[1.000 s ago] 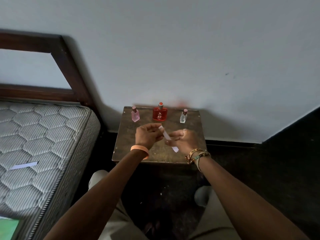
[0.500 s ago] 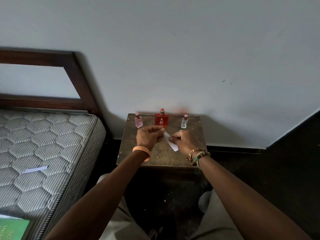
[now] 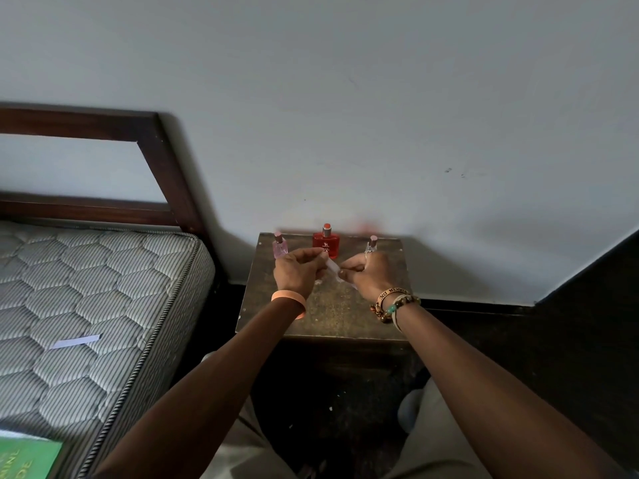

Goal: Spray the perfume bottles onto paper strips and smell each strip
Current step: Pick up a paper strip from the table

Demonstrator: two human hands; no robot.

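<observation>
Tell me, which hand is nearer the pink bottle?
Left. The left hand is just in front of the pink bottle, almost overlapping it in view; the right hand is farther right, before the clear bottle. Both pinch the strip.

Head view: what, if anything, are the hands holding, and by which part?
A white paper strip: the left hand pinches its upper end, the right hand pinches it lower down.

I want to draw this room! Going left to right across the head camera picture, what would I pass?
Green book → loose white paper strip lying on the quilted grey mattress → small pink glass perfume bottle → square red glass perfume bottle → small clear glass perfume bottle.
</observation>
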